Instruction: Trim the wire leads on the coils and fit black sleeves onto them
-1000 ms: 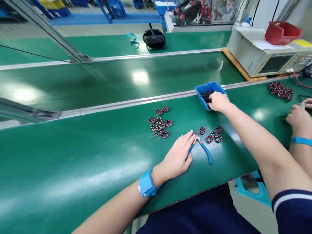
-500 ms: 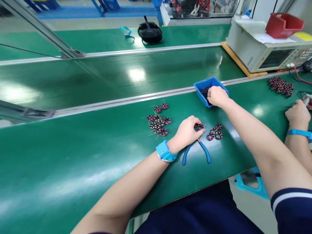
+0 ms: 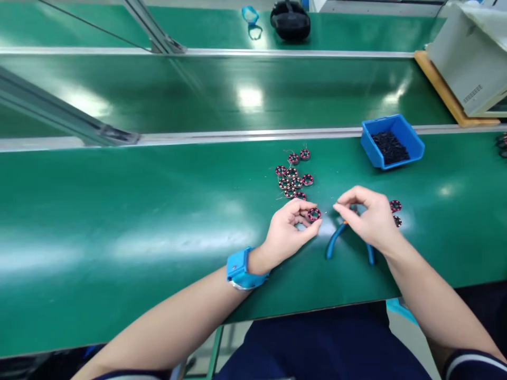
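Observation:
My left hand [image 3: 291, 228] pinches a small wound motor stator [image 3: 310, 214], a ring with dark red and black windings, between thumb and fingers. A thin wire end sticks out of it to the right. Facing it, a short gap away, my right hand [image 3: 368, 214] has thumb and forefinger pressed together; whatever is between them is too small to make out. Beneath the right hand lie pliers [image 3: 336, 241] with spread blue handles, their head partly hidden. Several more stators [image 3: 292, 172] with loose wire ends lie beyond my left hand. Other stators [image 3: 395, 206] show partly behind my right hand.
A blue bin [image 3: 372, 152] of short black pieces [image 3: 390, 146] stands at the back right, against a metal rail [image 3: 245, 135]. A grey instrument [image 3: 467, 68] rests on a wooden board [image 3: 439, 87]. A black headset-like object [image 3: 290, 22] and a blue band [image 3: 249, 15] lie farther back.
My right hand has left the blue bin and come down near the stator in my left hand. The left hand has lifted the stator away from the pliers. The view has turned downward and left.

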Demonstrator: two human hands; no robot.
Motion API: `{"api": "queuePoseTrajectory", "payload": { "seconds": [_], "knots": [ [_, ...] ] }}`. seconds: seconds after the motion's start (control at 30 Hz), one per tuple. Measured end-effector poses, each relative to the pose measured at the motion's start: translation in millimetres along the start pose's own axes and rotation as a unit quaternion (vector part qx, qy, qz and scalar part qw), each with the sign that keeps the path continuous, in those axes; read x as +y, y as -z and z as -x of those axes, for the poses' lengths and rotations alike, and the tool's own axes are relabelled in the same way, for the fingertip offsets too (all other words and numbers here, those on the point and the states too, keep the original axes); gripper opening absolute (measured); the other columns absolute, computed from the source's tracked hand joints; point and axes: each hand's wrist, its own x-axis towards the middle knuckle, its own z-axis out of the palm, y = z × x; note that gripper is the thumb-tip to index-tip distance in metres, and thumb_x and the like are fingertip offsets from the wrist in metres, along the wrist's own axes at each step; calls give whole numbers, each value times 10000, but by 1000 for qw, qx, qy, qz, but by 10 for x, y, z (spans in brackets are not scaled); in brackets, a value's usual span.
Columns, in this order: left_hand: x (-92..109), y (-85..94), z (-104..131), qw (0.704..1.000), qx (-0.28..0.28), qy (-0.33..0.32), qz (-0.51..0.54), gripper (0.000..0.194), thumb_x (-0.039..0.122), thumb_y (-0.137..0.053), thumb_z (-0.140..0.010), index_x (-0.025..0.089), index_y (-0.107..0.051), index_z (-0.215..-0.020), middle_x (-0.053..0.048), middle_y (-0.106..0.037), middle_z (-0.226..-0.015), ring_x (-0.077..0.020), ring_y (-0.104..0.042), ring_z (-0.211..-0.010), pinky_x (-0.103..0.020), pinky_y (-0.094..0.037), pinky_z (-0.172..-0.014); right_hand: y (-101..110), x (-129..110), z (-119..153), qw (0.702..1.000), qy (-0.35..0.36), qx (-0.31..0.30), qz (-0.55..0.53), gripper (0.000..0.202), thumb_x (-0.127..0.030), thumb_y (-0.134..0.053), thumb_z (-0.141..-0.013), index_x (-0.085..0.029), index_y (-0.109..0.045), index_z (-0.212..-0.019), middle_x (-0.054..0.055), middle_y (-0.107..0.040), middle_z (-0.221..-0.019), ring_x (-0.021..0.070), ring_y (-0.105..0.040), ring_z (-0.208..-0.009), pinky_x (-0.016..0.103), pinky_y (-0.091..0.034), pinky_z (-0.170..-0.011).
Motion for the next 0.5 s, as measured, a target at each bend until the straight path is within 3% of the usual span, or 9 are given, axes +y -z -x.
{"api": "queuePoseTrajectory", "payload": {
  "seconds": [0.13,0.3,0.5],
  "knots": [
    [22,-4,-41,1000,-4,-24,-9,250,188,-713,-709,129,-640,-941,-43,-598,-893,-93,-604,-693,-194,-548,-600,-183,32,150,998,19,-58,23,116,-141,-586,-838,-185,-693,-839,41,-661,-785,146,-603,-673,282,-494,-609],
    [28,-3,-52,998,-26,-52,-25,249,161,-686,-731,129,-644,-975,-40,-574,-921,-73,-592,-669,-192,-553,-606,-102,135,96,998,-14,-67,-13,161,-165,-561,-874,-196,-715,-910,60,-656,-874,142,-608,-712,255,-480,-562],
    [32,-6,-56,996,-32,-72,-43,244,142,-678,-740,125,-651,-982,-43,-573,-910,-78,-587,-670,-181,-555,-572,-92,119,96,994,-36,-88,-59,144,-156,-590,-860,-193,-711,-928,42,-643,-840,124,-598,-702,238,-486,-577]
  ]
}}
